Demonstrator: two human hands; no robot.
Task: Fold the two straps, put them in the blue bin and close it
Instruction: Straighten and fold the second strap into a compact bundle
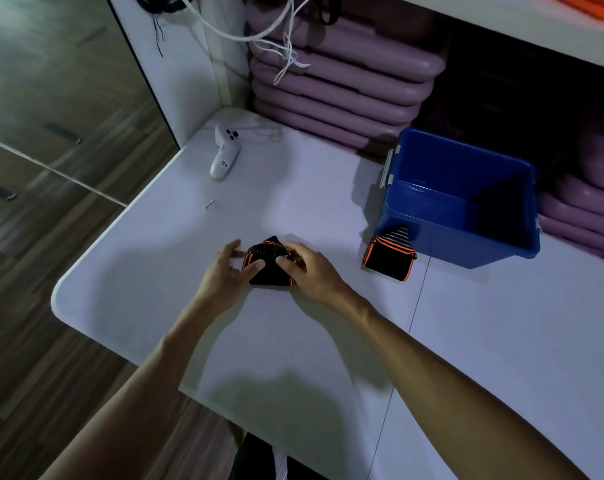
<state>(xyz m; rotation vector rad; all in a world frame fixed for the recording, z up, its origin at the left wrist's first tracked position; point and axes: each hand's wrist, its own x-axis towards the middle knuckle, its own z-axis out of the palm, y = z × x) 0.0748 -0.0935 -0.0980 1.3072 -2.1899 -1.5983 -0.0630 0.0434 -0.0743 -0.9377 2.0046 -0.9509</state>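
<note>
- While a fold is being pressed flat, one strap (271, 261) is pinned to the table (155, 265) under the fingers of the left hand (229, 271) and right hand (307, 268), apparently so it cannot spring open.
- The other strap (388, 259), already folded, is left touching the open blue bin (463, 199), seemingly ready for dropping in.

Your two bare forearms reach forward from the lower edge of the view and converge. Your left hand (229, 271) lies palm down, fingers spread and loosely curled, thumb pressing inward. Your right hand (309, 271) sits just beside it, palm down, fingers bent, thumb pressing toward the left thumb.
</note>
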